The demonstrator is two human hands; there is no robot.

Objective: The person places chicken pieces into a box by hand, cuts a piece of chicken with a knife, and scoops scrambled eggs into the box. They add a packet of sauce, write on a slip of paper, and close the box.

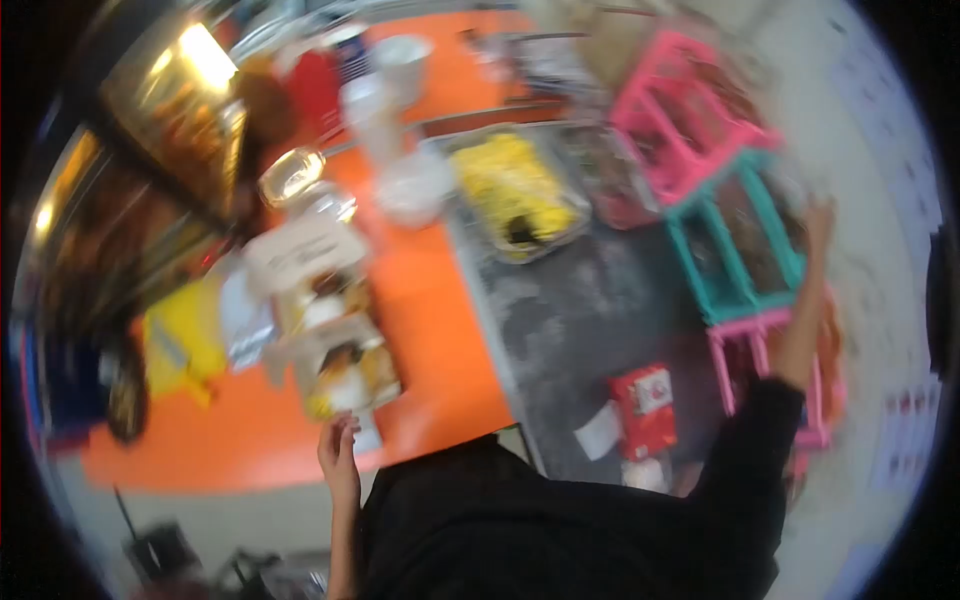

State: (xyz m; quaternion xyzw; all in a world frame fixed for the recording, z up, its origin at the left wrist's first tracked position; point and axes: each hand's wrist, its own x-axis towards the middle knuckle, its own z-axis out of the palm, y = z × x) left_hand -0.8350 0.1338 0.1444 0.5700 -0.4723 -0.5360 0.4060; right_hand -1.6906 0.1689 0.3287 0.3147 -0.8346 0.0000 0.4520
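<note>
A clear food container with yellow and brown contents and a pale lid is seen near the front edge of the orange tabletop, and its near end is touched by the fingertips of the left hand. The fingers are held loosely extended against the box; whether anything is gripped cannot be told through the blur. A second, similar container with a white label is set just behind the first, toward the middle of the tabletop.

The right hand is raised at the far right, its black sleeve stretched toward a teal crate; how far the hand is open cannot be told. A pink crate is stacked beside the teal one, and another pink frame lies below it.

A dark grey mat covers the right part of the tabletop. On it are placed a foil tray of yellow food toward the back edge and a small red packet with a white slip near the front edge. White cups and a glass lid are gathered at the back left corner. A yellow cloth is draped at the left edge.

The whole view is smeared by motion, and the rim is cut off by the lens.
</note>
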